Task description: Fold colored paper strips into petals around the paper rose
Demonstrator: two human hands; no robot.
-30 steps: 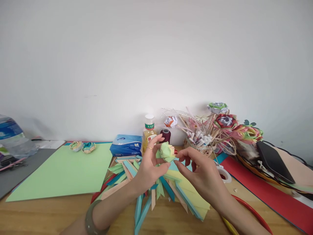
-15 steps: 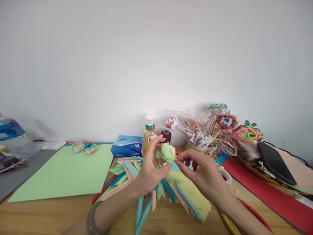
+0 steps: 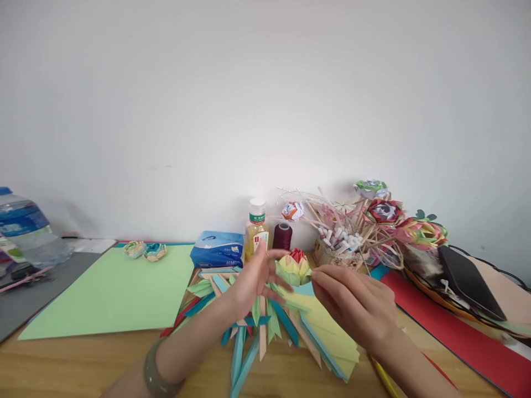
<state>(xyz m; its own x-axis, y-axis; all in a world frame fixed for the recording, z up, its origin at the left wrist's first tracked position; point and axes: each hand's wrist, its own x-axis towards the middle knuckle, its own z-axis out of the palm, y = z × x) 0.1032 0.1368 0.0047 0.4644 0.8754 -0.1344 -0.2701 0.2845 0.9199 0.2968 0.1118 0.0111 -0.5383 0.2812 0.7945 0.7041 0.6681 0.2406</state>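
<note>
Pale wooden table [image 3: 83,365]: bears the paper and both forearms reach over it.
Loose pile of folded multicoloured paper strips [image 3: 238,354]: fanned out below the flower, ready to catch or snag a dropped piece.
Right hand [image 3: 357,304]: fingertips pinched on the flower's green rim.
Left hand [image 3: 253,282]: fingers spread, blurred beside the flower; contact unclear.
Layered red, yellow and green paper flower [image 3: 295,268]: upright between the hands, above the pile; a hard tug on that rim could tear it, a weak pinch could let it tip.
</note>
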